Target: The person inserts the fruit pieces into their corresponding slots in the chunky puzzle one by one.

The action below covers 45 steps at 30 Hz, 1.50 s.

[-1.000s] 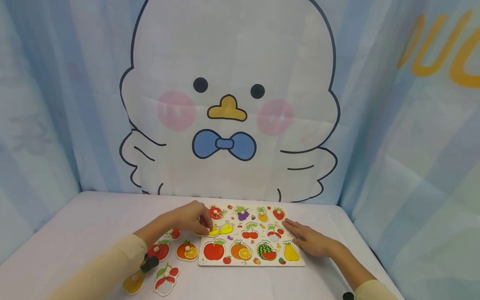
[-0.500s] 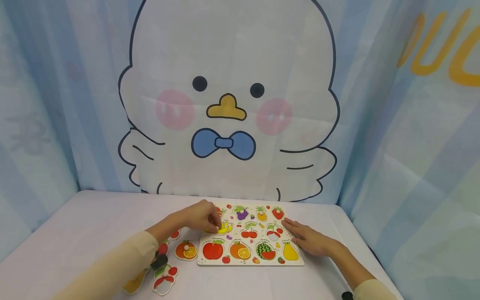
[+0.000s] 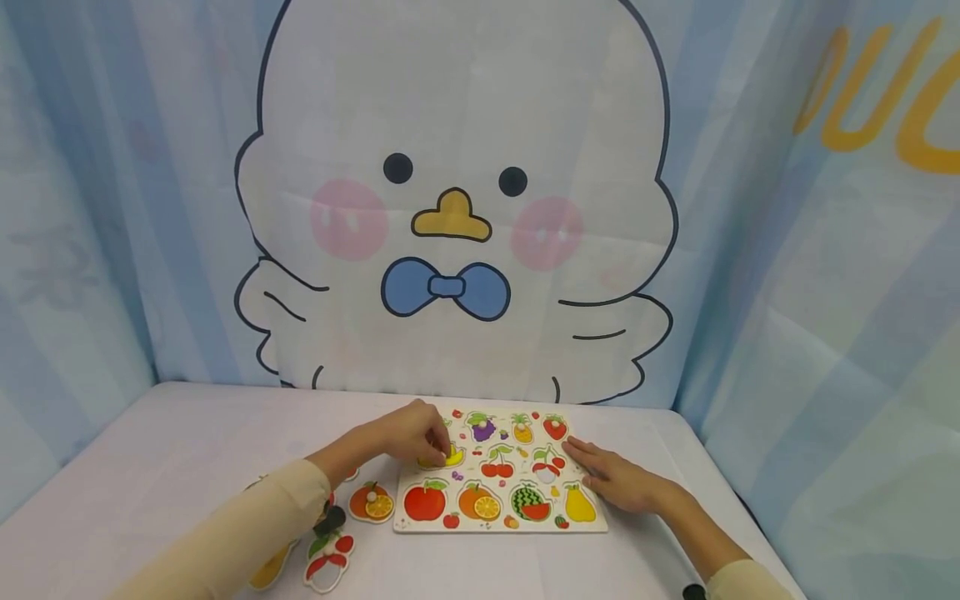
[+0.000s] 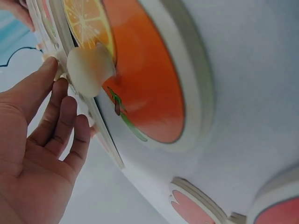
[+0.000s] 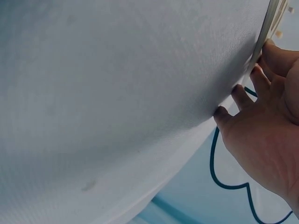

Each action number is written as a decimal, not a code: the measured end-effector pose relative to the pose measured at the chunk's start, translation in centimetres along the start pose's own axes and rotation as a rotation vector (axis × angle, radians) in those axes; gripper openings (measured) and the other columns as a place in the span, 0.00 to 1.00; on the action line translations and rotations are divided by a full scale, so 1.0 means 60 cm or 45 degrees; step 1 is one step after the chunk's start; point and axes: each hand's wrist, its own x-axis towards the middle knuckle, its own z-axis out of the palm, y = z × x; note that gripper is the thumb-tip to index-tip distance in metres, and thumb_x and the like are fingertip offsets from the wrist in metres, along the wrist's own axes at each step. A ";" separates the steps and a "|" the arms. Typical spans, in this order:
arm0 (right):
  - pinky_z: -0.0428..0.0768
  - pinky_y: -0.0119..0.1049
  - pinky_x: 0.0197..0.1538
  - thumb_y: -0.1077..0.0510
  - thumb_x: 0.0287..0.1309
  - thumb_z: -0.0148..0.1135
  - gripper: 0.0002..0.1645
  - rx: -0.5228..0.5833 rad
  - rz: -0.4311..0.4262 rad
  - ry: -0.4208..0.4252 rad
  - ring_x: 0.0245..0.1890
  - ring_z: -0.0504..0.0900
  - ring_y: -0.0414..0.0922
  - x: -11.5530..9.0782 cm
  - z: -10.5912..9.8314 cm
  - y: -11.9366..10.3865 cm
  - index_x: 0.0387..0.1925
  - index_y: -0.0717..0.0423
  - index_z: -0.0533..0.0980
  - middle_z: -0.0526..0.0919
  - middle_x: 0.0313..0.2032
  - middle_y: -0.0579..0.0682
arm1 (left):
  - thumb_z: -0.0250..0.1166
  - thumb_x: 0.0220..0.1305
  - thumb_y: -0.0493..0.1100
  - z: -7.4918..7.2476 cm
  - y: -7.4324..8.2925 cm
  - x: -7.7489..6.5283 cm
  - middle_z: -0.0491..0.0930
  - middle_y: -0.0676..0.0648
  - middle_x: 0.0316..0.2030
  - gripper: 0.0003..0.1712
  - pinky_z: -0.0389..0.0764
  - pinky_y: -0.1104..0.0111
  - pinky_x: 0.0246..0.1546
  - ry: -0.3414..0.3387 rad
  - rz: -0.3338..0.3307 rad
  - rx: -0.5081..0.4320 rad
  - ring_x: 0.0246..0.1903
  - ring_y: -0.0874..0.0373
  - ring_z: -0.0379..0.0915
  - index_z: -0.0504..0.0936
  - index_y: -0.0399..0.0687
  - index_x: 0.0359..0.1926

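Note:
A white fruit puzzle board [image 3: 501, 529] lies on the table. My left hand [image 3: 415, 431] is over its left side, at the banana space, and pinches the yellow banana piece [image 3: 455, 456], partly hidden by the fingers. In the left wrist view, thumb and forefinger of the left hand [image 4: 44, 135] meet on a pale round knob, the other fingers loosely bent. My right hand [image 3: 618, 481] rests at the board's right edge, its fingers extended. The right wrist view shows the fingertips of that hand [image 5: 261, 121] against the board's edge [image 5: 265, 32].
Left of the board lie loose knobbed pieces: an orange [image 3: 371, 502], a red-fruit piece with green leaf [image 3: 328, 562] and a yellow pear-like piece [image 3: 270, 571] partly under the left sleeve [image 3: 247, 525]. Grapes [image 3: 482, 427], pineapple [image 3: 522, 428] and strawberry [image 3: 555, 427] pieces sit along the board's back.
My left hand has carried the banana piece rightward from the board's left edge onto the banana picture. The right hand has stayed at the board's right edge.

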 end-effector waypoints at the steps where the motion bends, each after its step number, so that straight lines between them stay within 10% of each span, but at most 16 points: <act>1: 0.54 0.72 0.75 0.54 0.75 0.56 0.38 0.000 -0.005 -0.002 0.80 0.52 0.68 0.000 0.000 0.000 0.81 0.50 0.58 0.54 0.82 0.58 | 0.76 0.62 0.41 0.001 0.000 0.000 0.85 0.60 0.31 0.03 0.84 0.72 0.37 0.001 -0.001 -0.001 0.31 0.61 0.78 0.93 0.56 0.36; 30: 0.51 0.71 0.76 0.55 0.76 0.56 0.37 0.034 0.020 -0.010 0.80 0.50 0.68 -0.002 -0.001 -0.003 0.81 0.49 0.58 0.53 0.82 0.57 | 0.76 0.62 0.39 -0.011 0.008 -0.010 0.83 0.57 0.30 0.07 0.83 0.72 0.37 -0.067 -0.058 0.011 0.33 0.59 0.76 0.92 0.57 0.40; 45: 0.53 0.72 0.75 0.53 0.76 0.56 0.38 0.006 0.006 -0.008 0.80 0.51 0.67 -0.002 -0.001 -0.003 0.81 0.48 0.57 0.53 0.82 0.58 | 0.77 0.61 0.39 -0.037 -0.034 -0.059 0.85 0.60 0.34 0.09 0.83 0.70 0.39 0.012 -0.047 -0.001 0.37 0.59 0.77 0.91 0.58 0.40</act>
